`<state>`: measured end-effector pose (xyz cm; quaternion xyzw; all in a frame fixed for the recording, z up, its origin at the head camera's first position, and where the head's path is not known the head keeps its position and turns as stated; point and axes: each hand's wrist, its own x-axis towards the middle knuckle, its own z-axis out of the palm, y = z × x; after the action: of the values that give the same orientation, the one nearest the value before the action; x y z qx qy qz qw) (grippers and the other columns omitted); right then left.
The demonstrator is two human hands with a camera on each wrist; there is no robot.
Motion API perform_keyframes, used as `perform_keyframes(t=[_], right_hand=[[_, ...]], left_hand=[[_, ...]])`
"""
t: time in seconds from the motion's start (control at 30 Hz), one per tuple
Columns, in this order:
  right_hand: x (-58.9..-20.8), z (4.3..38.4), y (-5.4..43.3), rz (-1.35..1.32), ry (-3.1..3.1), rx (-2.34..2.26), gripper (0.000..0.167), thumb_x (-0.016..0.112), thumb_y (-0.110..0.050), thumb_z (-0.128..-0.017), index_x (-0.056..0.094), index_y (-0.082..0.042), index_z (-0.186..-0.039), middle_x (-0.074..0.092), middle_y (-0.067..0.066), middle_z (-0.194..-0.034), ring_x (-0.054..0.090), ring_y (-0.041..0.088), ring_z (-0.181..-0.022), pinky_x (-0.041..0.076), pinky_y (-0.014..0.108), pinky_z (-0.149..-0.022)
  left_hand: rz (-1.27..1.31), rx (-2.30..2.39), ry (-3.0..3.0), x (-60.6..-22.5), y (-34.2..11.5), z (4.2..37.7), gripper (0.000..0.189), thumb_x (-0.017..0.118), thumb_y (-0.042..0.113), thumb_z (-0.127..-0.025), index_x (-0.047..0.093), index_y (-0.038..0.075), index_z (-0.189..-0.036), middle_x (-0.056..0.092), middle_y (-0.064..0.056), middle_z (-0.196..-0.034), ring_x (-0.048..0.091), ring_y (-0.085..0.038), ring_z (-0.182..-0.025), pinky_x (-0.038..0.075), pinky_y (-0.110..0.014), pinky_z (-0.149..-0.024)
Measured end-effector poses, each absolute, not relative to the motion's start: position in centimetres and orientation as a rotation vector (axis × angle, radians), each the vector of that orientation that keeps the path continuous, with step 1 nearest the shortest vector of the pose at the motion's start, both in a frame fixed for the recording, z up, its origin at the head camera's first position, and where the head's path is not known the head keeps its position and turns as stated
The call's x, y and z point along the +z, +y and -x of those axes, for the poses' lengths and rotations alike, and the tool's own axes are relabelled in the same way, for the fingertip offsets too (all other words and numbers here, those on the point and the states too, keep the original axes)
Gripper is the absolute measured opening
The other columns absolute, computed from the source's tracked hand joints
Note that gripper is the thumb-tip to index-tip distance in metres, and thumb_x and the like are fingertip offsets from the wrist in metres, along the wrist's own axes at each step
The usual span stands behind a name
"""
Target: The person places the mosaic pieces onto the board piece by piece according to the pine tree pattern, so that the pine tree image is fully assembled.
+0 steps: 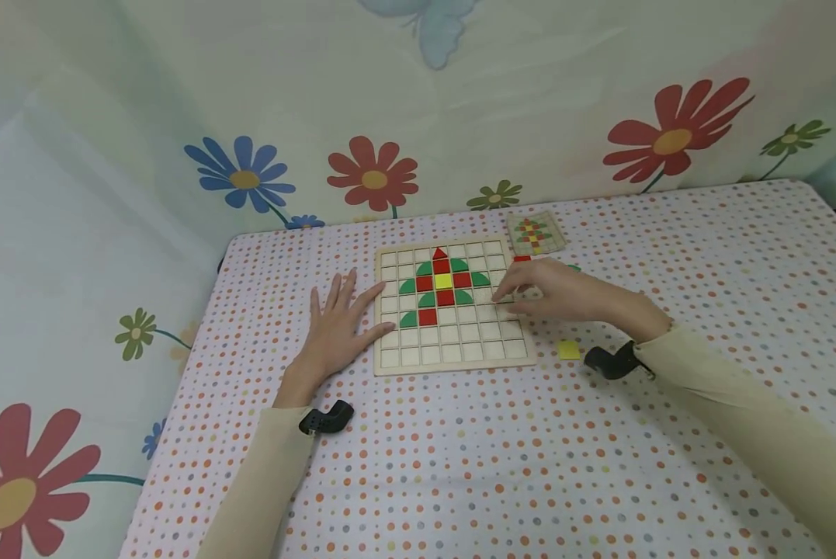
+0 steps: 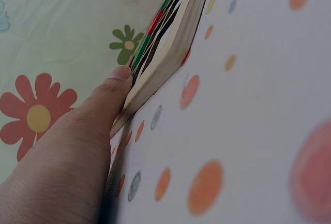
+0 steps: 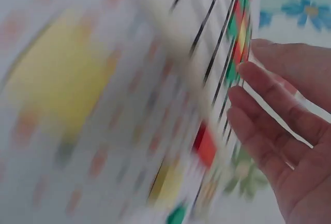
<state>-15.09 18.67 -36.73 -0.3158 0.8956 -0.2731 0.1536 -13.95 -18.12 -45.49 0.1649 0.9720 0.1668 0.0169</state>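
Note:
A square wooden grid board (image 1: 473, 334) lies on the table, with red squares, green quarter-round pieces and a yellow square (image 1: 443, 281) set into its cells and a red triangle (image 1: 440, 253) at the top. Fingers spread, my left hand (image 1: 330, 341) lies at the board's left side; its thumb (image 2: 121, 74) touches the edge in the left wrist view. My right hand (image 1: 557, 291) is over the board's right edge, fingertips close above the cells. Its fingers (image 3: 264, 92) are loosely bent and no piece shows between them in the right wrist view.
A small pattern card (image 1: 538, 233) with a similar coloured design lies beyond the board's upper right corner. Near the right hand are a loose red piece (image 1: 522, 258), a green piece (image 1: 574, 268) and a yellow square tile (image 1: 568, 350). A dotted cloth (image 1: 418, 466) covers the table.

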Motion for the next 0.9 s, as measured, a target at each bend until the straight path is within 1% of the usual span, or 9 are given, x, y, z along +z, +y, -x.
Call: perform_keyframes(t=[0.13, 0.23, 0.33, 0.4, 0.5, 0.57, 0.67, 0.73, 0.9], right_hand=[[-37.2, 15.1, 22.5, 0.764, 2.664, -0.731, 0.019, 0.078, -0.005, -0.093, 0.079, -0.007, -0.112, 0.075, 0.006, -0.114, 0.069, 0.026, -0.105, 0.057, 0.05, -0.09], [-37.9, 15.2, 24.7, 0.677, 2.696, -0.749, 0.021, 0.081, -0.002, -0.09, 0.079, -0.004, -0.111, 0.074, 0.007, -0.111, 0.069, 0.027, -0.101, 0.059, 0.048, -0.088], [-38.7, 15.4, 26.0, 0.668, 2.72, -0.8, 0.024, 0.083, 0.0, -0.087, 0.078, -0.001, -0.11, 0.073, 0.009, -0.109, 0.071, 0.03, -0.1, 0.061, 0.047, -0.088], [-39.0, 15.6, 26.3, 0.679, 2.736, -0.819, 0.025, 0.084, -0.001, -0.086, 0.078, 0.0, -0.111, 0.071, 0.011, -0.11, 0.071, 0.031, -0.1, 0.061, 0.047, -0.087], [-39.2, 15.8, 26.2, 0.708, 2.776, -0.776, 0.025, 0.086, -0.003, -0.085, 0.079, 0.001, -0.109, 0.07, 0.011, -0.109, 0.07, 0.028, -0.096, 0.061, 0.044, -0.084], [-39.2, 16.0, 25.8, 0.717, 2.798, -0.736, 0.024, 0.087, -0.002, -0.084, 0.079, 0.001, -0.107, 0.071, 0.01, -0.107, 0.069, 0.024, -0.092, 0.061, 0.04, -0.08], [-38.9, 16.4, 25.2, 0.707, 2.811, -0.682, 0.023, 0.087, -0.001, -0.083, 0.08, 0.001, -0.105, 0.073, 0.006, -0.098, 0.066, 0.02, -0.085, 0.058, 0.035, -0.073], [-38.6, 16.7, 24.8, 0.694, 2.798, -0.651, 0.023, 0.087, 0.0, -0.083, 0.08, 0.0, -0.104, 0.073, 0.005, -0.095, 0.066, 0.019, -0.083, 0.057, 0.035, -0.072], [-38.2, 17.5, 24.3, 0.649, 2.73, -0.61, 0.025, 0.087, 0.002, -0.082, 0.079, 0.0, -0.105, 0.072, 0.004, -0.093, 0.065, 0.02, -0.084, 0.057, 0.04, -0.076]], left_hand=[[-0.503, 0.523, 3.019, -45.9, -18.3, 13.6, 0.08, 0.058, 0.066, -0.097, 0.033, 0.032, -0.165, 0.006, -0.012, -0.176, -0.005, -0.036, -0.161, -0.013, -0.066, -0.122], [-0.495, 0.509, 3.01, -46.1, -18.2, 13.6, 0.08, 0.055, 0.068, -0.097, 0.032, 0.034, -0.166, 0.005, -0.011, -0.176, -0.007, -0.034, -0.162, -0.013, -0.065, -0.123], [-0.498, 0.506, 3.023, -46.1, -18.2, 13.7, 0.08, 0.057, 0.067, -0.097, 0.033, 0.033, -0.165, 0.006, -0.012, -0.176, -0.006, -0.035, -0.162, -0.012, -0.065, -0.123], [-0.5, 0.505, 3.03, -45.9, -18.2, 13.8, 0.08, 0.057, 0.067, -0.097, 0.034, 0.032, -0.165, 0.007, -0.012, -0.176, -0.006, -0.035, -0.162, -0.012, -0.066, -0.123], [-0.508, 0.5, 3.028, -45.8, -18.2, 13.8, 0.08, 0.058, 0.066, -0.097, 0.034, 0.032, -0.165, 0.006, -0.013, -0.176, -0.005, -0.036, -0.161, -0.011, -0.066, -0.123], [-0.509, 0.493, 3.027, -45.8, -18.2, 13.8, 0.08, 0.058, 0.066, -0.097, 0.033, 0.032, -0.165, 0.006, -0.013, -0.176, -0.006, -0.036, -0.161, -0.011, -0.066, -0.123], [-0.506, 0.484, 3.022, -45.8, -18.3, 13.7, 0.079, 0.057, 0.065, -0.098, 0.032, 0.033, -0.166, 0.005, -0.012, -0.176, -0.006, -0.035, -0.161, -0.012, -0.066, -0.123], [-0.511, 0.487, 3.022, -45.9, -18.3, 13.7, 0.079, 0.057, 0.065, -0.098, 0.032, 0.032, -0.166, 0.005, -0.013, -0.176, -0.006, -0.035, -0.161, -0.012, -0.066, -0.123], [-0.533, 0.509, 3.034, -45.8, -18.3, 13.9, 0.079, 0.058, 0.064, -0.098, 0.034, 0.03, -0.165, 0.007, -0.014, -0.176, -0.004, -0.037, -0.161, -0.011, -0.067, -0.122]])
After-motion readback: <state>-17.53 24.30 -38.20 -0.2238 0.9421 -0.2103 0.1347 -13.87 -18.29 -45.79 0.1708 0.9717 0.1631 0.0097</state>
